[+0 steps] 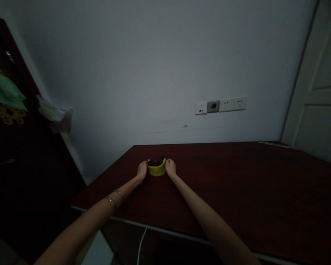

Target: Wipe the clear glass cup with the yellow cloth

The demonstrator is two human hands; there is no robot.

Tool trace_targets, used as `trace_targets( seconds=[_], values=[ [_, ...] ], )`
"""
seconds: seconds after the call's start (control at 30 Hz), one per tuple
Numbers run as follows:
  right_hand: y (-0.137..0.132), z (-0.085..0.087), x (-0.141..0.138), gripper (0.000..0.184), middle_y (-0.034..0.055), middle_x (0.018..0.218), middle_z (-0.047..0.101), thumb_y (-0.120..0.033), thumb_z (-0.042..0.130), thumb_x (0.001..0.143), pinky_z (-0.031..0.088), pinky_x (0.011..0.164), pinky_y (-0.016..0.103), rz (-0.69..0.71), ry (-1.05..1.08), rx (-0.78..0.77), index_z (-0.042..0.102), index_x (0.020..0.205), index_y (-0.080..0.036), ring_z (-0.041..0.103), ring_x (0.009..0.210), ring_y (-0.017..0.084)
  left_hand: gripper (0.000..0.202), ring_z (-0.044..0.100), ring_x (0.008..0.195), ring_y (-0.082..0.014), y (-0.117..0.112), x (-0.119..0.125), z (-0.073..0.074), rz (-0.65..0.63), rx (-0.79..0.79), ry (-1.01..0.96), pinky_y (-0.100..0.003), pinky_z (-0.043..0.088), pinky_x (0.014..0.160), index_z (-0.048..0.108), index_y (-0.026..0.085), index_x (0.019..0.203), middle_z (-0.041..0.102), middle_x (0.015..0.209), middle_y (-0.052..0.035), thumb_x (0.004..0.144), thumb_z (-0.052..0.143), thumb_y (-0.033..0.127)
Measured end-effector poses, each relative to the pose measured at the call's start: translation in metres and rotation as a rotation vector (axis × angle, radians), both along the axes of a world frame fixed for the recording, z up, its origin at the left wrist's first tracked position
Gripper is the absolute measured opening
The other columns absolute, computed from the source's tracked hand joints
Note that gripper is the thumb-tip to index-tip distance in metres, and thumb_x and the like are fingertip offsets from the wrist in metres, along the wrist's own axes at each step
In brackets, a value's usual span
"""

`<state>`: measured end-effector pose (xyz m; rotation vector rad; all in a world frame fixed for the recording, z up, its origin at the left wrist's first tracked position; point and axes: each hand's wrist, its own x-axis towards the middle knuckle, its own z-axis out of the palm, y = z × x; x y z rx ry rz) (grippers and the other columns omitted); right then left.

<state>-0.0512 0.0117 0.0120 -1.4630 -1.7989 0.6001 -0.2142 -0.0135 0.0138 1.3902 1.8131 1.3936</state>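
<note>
Yellow and curved, the small thing (156, 170) sits on the bench between our two hands and touches both of them. Our left hand (141, 171) lies against its left end and our right hand (170, 168) against its right end, so the hands are apart with the thing between them. We cannot tell whether the fingers wrap tight around the ends, because they are too small and the light is weak. Something dark (155, 162) rests inside the curve, on the side away from us. The long axis of the yellow thing runs from one hand to the other, left to right, and both hands are equally near to it.

Behind the left hand, on the wrist, we wear two thin bracelets (114, 197). Under the hands is the dark red bench (237, 184). Beyond them rises a pale wall with a row of sockets (220, 105), up and to the right of the right hand. Far to the right stands a white door (317, 92). Far to the left of the left hand is a dark shelf (22, 140) with a green bag (2, 90).
</note>
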Motion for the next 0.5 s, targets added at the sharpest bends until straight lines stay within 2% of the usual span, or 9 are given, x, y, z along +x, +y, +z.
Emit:
trace_targets(
  seconds=[0.13, 0.27, 0.5],
  values=[
    [-0.003, 0.002, -0.011, 0.049, 0.0131, 0.118, 0.055, -0.024, 0.012, 0.088, 0.039, 0.084, 0.025, 0.002, 0.035, -0.024, 0.044, 0.122, -0.012, 0.053, 0.106, 0.019, 0.041, 0.061, 0.082, -0.0225, 0.011, 0.005, -0.003, 0.07, -0.006, -0.2, -0.032, 0.044, 0.076, 0.063, 0.011, 0.082, 0.067, 0.086, -0.0102, 0.077, 0.034, 0.04],
    [-0.001, 0.002, -0.019, 0.052, 0.0138, 0.124, 0.05, -0.028, 0.008, 0.089, 0.036, 0.089, 0.024, 0.011, 0.067, -0.026, 0.04, 0.125, -0.01, 0.048, 0.113, 0.018, 0.05, 0.062, 0.074, -0.0188, 0.017, 0.017, -0.006, 0.026, 0.024, -0.395, -0.03, 0.045, 0.074, 0.062, 0.01, 0.086, 0.067, 0.08, -0.0088, 0.077, 0.031, 0.047],
    [0.005, 0.003, -0.027, 0.057, 0.0107, 0.119, 0.055, -0.027, 0.001, 0.089, 0.039, 0.084, 0.021, 0.035, 0.059, -0.039, 0.044, 0.122, -0.013, 0.052, 0.107, 0.015, 0.051, 0.062, 0.063, -0.0166, 0.018, 0.034, -0.001, 0.016, 0.032, -0.605, -0.029, 0.048, 0.069, 0.061, 0.011, 0.081, 0.066, 0.072, -0.0065, 0.073, 0.036, 0.054]
  ],
)
